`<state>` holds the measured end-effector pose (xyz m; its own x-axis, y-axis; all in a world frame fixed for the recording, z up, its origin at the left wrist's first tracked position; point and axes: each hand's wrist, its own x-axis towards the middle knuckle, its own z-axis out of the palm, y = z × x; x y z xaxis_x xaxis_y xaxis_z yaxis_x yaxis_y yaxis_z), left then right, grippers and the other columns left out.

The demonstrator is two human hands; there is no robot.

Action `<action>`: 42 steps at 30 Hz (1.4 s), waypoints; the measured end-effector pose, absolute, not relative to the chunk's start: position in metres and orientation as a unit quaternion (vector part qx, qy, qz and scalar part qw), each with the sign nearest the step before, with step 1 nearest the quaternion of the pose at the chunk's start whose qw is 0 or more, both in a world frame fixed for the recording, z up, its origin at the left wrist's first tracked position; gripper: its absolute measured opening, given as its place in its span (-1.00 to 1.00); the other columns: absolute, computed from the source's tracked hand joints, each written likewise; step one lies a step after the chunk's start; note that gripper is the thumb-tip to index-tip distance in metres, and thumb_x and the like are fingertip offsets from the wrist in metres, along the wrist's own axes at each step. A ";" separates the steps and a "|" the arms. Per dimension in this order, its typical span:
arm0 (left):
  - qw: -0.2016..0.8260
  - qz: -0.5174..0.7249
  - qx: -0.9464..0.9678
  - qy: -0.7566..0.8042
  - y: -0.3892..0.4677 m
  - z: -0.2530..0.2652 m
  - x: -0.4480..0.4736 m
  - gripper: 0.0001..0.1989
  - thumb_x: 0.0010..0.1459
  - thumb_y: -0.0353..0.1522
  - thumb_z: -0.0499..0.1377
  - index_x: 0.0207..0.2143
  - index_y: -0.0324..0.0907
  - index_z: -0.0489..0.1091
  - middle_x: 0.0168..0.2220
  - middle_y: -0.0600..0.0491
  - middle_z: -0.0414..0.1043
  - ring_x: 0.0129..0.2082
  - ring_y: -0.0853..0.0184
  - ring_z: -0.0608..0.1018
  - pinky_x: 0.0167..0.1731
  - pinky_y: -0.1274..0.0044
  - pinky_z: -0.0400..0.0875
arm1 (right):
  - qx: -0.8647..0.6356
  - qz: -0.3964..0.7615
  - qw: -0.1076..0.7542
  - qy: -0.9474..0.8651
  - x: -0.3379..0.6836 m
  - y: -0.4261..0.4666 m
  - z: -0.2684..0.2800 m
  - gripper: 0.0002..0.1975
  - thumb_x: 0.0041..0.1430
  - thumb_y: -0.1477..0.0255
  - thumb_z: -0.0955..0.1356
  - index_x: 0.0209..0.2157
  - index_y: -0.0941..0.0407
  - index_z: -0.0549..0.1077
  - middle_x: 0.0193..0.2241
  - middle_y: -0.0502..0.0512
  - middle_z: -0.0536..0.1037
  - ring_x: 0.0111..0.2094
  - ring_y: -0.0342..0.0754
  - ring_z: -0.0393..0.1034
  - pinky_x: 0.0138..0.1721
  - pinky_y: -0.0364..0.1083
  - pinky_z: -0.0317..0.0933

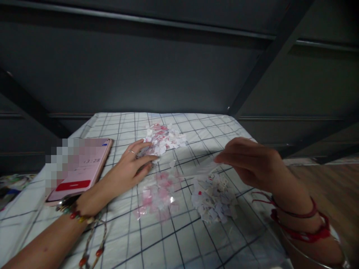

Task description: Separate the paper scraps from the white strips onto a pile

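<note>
My left hand (129,168), with a ring on one finger, rests on the checked cloth (179,243), fingertips touching the near edge of a far pile of white and pink paper scraps (164,139). My right hand (249,162) hovers over the cloth with fingers pinched on a thin clear plastic bag (202,170). Below it lies a heap of white scraps (213,200). A patch of pink scraps (160,194) lies between my hands, seemingly under clear plastic.
A pink phone (81,170) lies screen-up at the left, by my left wrist. Beaded bracelets hang from my left wrist and red strings from my right. A dark wall and metal frame bars stand behind the cloth. Wooden floor (336,186) shows at the right.
</note>
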<state>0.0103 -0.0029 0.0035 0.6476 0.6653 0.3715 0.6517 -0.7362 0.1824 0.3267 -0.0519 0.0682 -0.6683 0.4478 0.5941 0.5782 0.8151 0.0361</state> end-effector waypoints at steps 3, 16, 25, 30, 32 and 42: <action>0.018 0.211 0.904 0.371 -0.003 0.004 0.010 -0.70 0.21 -0.38 0.00 -0.10 -0.12 0.46 0.14 -0.08 0.16 0.21 0.09 0.16 0.19 0.20 0.14 | -0.266 -0.130 0.313 -0.902 0.316 -0.054 0.067 -0.67 0.09 0.73 0.21 -0.25 0.09 0.45 -0.45 0.00 0.53 -0.37 -0.13 0.37 -0.36 -0.11 0.32; 0.014 0.227 0.901 0.371 -0.001 0.002 0.008 -0.72 0.21 -0.39 0.00 -0.12 -0.10 0.46 0.13 -0.05 0.17 0.21 0.12 0.15 0.19 0.22 0.15 | -0.290 -0.198 0.326 -0.878 0.317 -0.035 0.052 -0.73 0.17 0.66 0.22 -0.29 0.07 0.47 -0.43 0.01 0.54 -0.38 -0.13 0.36 -0.36 -0.11 0.26; 0.014 0.221 0.899 0.379 -0.001 0.002 0.007 -0.71 0.22 -0.38 0.00 -0.12 -0.10 0.46 0.12 -0.06 0.19 0.21 0.12 0.15 0.19 0.20 0.15 | -0.334 -0.209 0.335 -0.856 0.338 -0.035 0.058 -0.68 0.09 0.73 0.21 -0.31 0.05 0.44 -0.45 -0.04 0.53 -0.36 -0.11 0.38 -0.33 -0.08 0.24; 0.000 0.235 0.901 0.364 0.000 0.000 0.007 -0.70 0.23 -0.38 -0.02 -0.11 -0.14 0.46 0.12 -0.09 0.19 0.21 0.11 0.16 0.19 0.24 0.15 | -0.340 -0.163 0.322 -0.868 0.339 -0.030 0.053 -0.69 0.13 0.70 0.20 -0.36 0.06 0.46 -0.45 -0.03 0.53 -0.38 -0.13 0.38 -0.32 -0.09 0.25; -0.008 0.238 0.903 0.357 0.000 -0.001 0.006 -0.69 0.24 -0.38 -0.03 -0.11 -0.16 0.47 0.12 -0.12 0.19 0.21 0.10 0.17 0.19 0.23 0.14 | -0.349 -0.127 0.313 -0.874 0.345 -0.032 0.055 -0.71 0.14 0.68 0.19 -0.37 0.07 0.46 -0.46 -0.01 0.52 -0.37 -0.12 0.38 -0.30 -0.09 0.27; 0.001 0.241 0.902 0.359 0.002 -0.004 0.006 -0.69 0.24 -0.38 -0.02 -0.09 -0.11 0.47 0.13 -0.09 0.18 0.20 0.10 0.17 0.20 0.22 0.12 | -0.356 -0.223 0.371 -0.828 0.331 -0.028 0.048 -0.65 0.11 0.71 0.19 -0.22 0.04 0.44 -0.45 -0.03 0.53 -0.38 -0.10 0.34 -0.33 -0.09 0.22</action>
